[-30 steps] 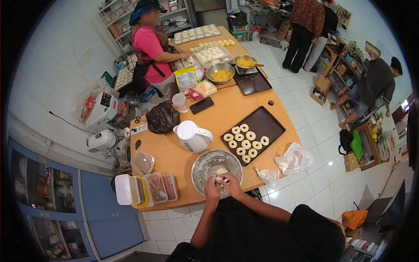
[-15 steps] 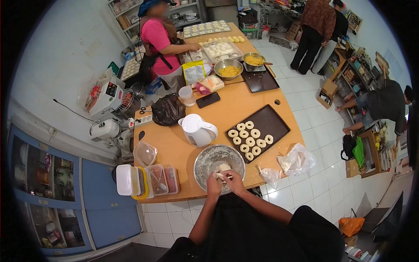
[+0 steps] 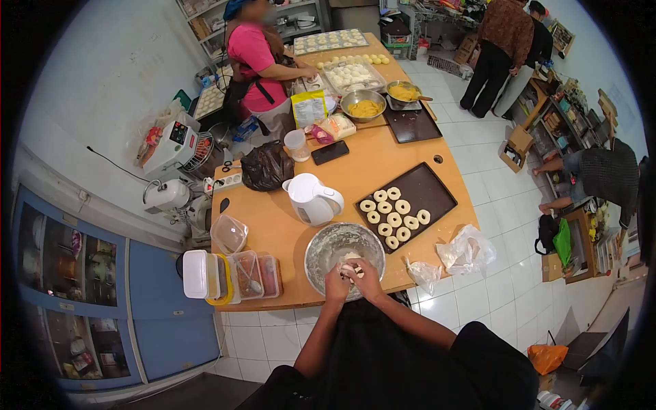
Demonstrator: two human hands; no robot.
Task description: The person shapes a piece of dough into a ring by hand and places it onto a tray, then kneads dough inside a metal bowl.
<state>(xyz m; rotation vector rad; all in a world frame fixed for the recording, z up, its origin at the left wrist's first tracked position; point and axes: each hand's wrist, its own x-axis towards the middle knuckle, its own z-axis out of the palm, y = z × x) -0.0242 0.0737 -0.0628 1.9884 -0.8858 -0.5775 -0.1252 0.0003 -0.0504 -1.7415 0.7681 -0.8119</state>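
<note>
In the head view, the left hand [image 3: 336,284] and right hand [image 3: 368,281] meet with fingers curled around a small piece of pale dough [image 3: 350,268], gripping it between them over the metal bowl [image 3: 320,252]. The bowl sits at the near edge of the worktop [image 3: 369,156], so working the piece low and well inside the rim looks wise (crumbs would then drop back in). Light, even pressure from both sets of fingers should serve better than a hard squeeze, which could tear or flatten it. The fingers hide much of the piece; its full shape cannot be told. The dough rings [image 3: 394,219] on the dark tray [image 3: 432,190], near the worktop's right edge, offer a handy gauge for size; elbows are best kept in.
</note>
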